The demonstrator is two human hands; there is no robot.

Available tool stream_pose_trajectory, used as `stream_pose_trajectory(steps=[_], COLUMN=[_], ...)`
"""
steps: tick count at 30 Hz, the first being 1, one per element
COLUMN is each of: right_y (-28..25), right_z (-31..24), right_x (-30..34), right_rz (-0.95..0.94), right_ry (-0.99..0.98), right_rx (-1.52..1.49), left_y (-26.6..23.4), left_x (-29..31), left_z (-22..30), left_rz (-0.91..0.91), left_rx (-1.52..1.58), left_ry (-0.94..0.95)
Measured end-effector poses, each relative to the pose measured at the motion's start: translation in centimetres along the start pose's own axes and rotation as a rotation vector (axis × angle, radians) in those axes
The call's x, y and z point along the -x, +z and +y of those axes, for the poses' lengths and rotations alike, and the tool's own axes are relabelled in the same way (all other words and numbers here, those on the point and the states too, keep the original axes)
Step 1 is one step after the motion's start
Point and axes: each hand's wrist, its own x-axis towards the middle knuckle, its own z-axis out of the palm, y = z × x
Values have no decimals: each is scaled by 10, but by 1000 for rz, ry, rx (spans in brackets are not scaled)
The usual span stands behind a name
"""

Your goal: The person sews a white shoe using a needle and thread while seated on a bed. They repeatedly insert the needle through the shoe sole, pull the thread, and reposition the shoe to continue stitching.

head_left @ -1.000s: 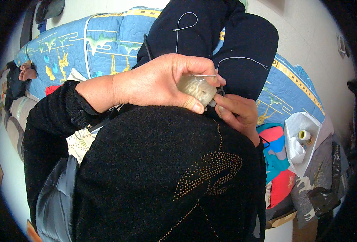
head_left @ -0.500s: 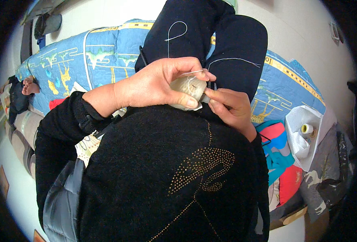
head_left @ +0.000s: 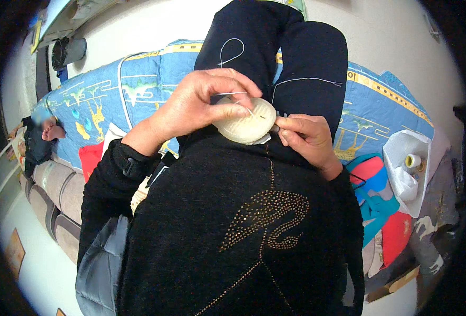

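A round, cream-coloured, ridged disc point(head_left: 246, 126) is tilted over my lap, showing a small dark slit near its right side. My left hand point(head_left: 201, 102) lies over the disc's upper left, fingers bent and thumb on its face, with white thread point(head_left: 232, 94) pinched at the fingertips. At the disc's right edge my right hand point(head_left: 307, 134) pinches it between thumb and forefinger; something small and pale there is mostly hidden. One loop of thread point(head_left: 233, 51) lies on my left thigh, and another length point(head_left: 306, 79) runs across the right thigh.
A blue patterned quilt point(head_left: 154, 79) spreads on both sides of my legs. To the right stands a white paper box point(head_left: 406, 138) with a thread spool point(head_left: 413, 160), beside coloured cloth point(head_left: 372, 184). At far left are a person's bare foot point(head_left: 54, 131) and a grey bin point(head_left: 75, 51).
The disc has turned its broad face up. My left fingers have shifted left across it, while the right hand keeps its pinch on the edge. The view has shifted slightly.
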Motion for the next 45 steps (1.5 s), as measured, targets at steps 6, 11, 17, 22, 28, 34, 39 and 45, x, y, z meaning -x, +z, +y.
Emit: stream_pose_trajectory(steps=[6, 11, 17, 22, 28, 34, 39, 45], right_y=[0, 4, 7, 10, 10, 16, 16, 10], right_z=[-6, -15, -33, -40, -36, -29, -38, -36], right_x=[-1, -5, -12, -15, -14, -21, -32, -47], right_rz=[44, 56, 19, 9, -6, 92, 83, 54], right_ry=[19, 5, -59, -53, -24, 21, 34, -105], right_rx=[-5, 20, 195, 215, 175, -272, -106, 312], left_y=[-38, -44, -38, -21, -14, -2, 1, -18], left_x=[9, 18, 22, 25, 22, 16, 13, 9], left_z=[1, -1, 20, 27, 21, 8, 5, 13], left_rz=[72, 397, 366, 61, -7, -126, -72, -83], left_rx=[9, -480, -583, 7, 131, 146, 218, 56], left_ry=[-87, -76, 1, -122, -162, -140, -190, -176])
